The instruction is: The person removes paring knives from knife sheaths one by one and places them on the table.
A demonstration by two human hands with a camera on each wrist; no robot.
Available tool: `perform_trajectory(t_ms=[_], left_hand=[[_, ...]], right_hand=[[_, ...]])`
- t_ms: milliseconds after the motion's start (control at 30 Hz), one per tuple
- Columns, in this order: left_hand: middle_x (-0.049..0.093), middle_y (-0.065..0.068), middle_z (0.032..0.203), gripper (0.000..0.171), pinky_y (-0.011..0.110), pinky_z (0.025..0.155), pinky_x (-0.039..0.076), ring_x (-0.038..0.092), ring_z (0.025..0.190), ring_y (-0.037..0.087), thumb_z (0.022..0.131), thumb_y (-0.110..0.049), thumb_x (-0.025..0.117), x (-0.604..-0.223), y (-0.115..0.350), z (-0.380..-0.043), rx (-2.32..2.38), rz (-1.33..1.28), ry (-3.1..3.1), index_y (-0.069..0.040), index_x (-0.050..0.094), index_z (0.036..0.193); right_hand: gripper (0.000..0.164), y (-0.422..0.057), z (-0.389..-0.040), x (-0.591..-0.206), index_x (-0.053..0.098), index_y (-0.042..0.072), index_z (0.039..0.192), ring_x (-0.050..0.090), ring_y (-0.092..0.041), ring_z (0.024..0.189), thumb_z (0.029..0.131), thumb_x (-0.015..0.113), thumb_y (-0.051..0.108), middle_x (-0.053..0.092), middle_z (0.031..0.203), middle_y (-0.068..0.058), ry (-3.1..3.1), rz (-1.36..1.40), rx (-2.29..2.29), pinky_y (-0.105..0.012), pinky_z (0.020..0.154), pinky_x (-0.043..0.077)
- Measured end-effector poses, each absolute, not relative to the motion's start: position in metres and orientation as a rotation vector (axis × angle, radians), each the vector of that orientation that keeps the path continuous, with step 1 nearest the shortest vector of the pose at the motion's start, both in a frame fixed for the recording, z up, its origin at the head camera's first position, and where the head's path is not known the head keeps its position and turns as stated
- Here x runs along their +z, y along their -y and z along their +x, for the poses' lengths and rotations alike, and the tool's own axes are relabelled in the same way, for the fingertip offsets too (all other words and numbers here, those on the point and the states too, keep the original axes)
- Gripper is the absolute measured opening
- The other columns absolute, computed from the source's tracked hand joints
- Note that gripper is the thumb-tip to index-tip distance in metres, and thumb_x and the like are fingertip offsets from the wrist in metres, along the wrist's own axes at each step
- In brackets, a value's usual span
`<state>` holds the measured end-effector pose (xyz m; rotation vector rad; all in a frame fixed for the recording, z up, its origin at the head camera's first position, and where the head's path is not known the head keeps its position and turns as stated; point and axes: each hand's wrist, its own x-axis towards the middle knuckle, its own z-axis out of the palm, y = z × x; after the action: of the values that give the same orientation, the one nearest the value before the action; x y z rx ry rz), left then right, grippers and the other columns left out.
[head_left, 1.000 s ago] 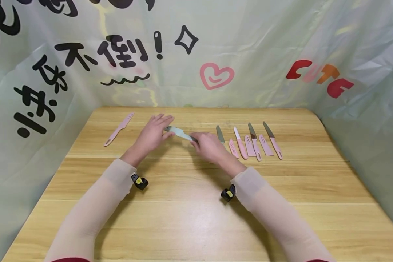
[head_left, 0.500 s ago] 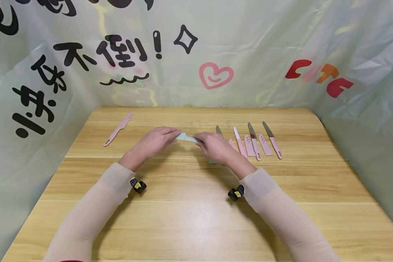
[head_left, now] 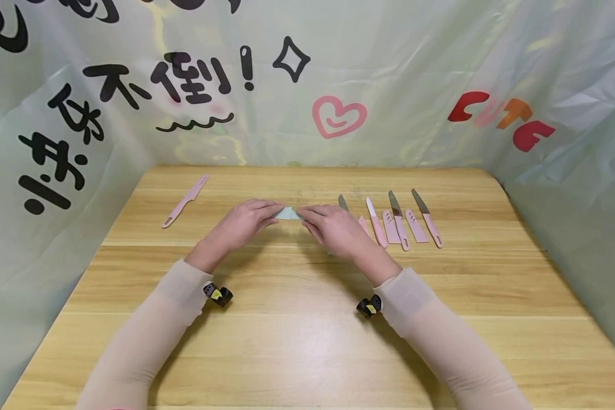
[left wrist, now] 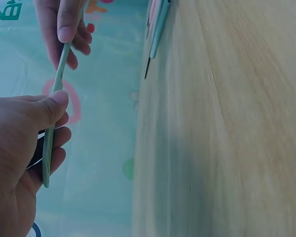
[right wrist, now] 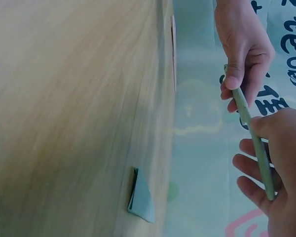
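In the head view, a knife with a light green handle (right wrist: 260,153) is held level above the table between both hands, its blade inside a light green sheath (head_left: 285,213). My left hand (head_left: 248,221) pinches the sheath between thumb and fingers, as the left wrist view also shows. The right hand (head_left: 338,228) holds the handle, thumb on one side and fingers on the other. No bare blade shows between the hands. Another light green sheath (right wrist: 142,200) lies on the table below the right hand, mostly hidden in the head view.
A pink sheathed knife (head_left: 185,201) lies on the wooden table (head_left: 297,330) at the left. To the right are unsheathed pink-handled knives (head_left: 428,221), pink sheaths (head_left: 417,228) and a knife blade (head_left: 343,203) partly behind the right hand. A printed cloth (head_left: 400,85) surrounds the table.
The left hand has moved right and taken hold of the sheath. Both hands have come closer, and the blade seen at first is now covered.
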<state>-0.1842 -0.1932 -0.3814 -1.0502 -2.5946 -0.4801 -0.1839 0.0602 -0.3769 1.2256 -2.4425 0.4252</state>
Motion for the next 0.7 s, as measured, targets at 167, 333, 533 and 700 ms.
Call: perform_trajectory(t_ms=[167, 333, 533, 700], left_hand=[[0.065, 0.013, 0.124, 0.040, 0.043, 0.094, 0.052, 0.062, 0.111, 0.030, 0.094, -0.017, 0.066, -0.3816, 0.1927, -0.1824, -0.549, -1.043, 2.595, -0.005, 0.061, 0.132], [0.066, 0.013, 0.122, 0.038, 0.042, 0.093, 0.053, 0.063, 0.110, 0.029, 0.093, -0.015, 0.068, -0.3821, 0.1920, -0.1820, -0.590, -1.056, 2.576, -0.005, 0.064, 0.130], [0.068, 0.012, 0.120, 0.037, 0.041, 0.092, 0.054, 0.065, 0.108, 0.028, 0.091, -0.014, 0.070, -0.3820, 0.1888, -0.1809, -0.599, -1.077, 2.541, -0.005, 0.066, 0.127], [0.068, 0.012, 0.120, 0.037, 0.040, 0.092, 0.054, 0.065, 0.108, 0.027, 0.092, -0.018, 0.070, -0.3860, 0.1868, -0.1818, -0.599, -1.084, 2.532, -0.005, 0.067, 0.126]], right_hand=[[0.030, -0.0602, -0.1848, -0.3784, 0.067, 0.005, 0.125, 0.068, -0.025, 0.100, 0.099, 0.061, 0.017, 0.069, 0.118, -0.009, 2.370, 1.239, 0.399, -0.038, 0.087, 0.056], [0.031, -0.0615, -0.1863, -0.3808, 0.066, 0.007, 0.127, 0.067, -0.024, 0.103, 0.097, 0.064, 0.015, 0.068, 0.119, -0.008, 2.328, 1.252, 0.339, -0.038, 0.091, 0.054], [0.032, -0.0632, -0.1865, -0.3827, 0.066, 0.008, 0.128, 0.066, -0.024, 0.106, 0.096, 0.063, 0.010, 0.068, 0.120, -0.007, 2.293, 1.285, 0.313, -0.038, 0.093, 0.053], [0.032, -0.0647, -0.1867, -0.3849, 0.066, 0.008, 0.127, 0.065, -0.024, 0.106, 0.095, 0.063, 0.007, 0.068, 0.119, -0.007, 2.295, 1.302, 0.317, -0.036, 0.095, 0.052]])
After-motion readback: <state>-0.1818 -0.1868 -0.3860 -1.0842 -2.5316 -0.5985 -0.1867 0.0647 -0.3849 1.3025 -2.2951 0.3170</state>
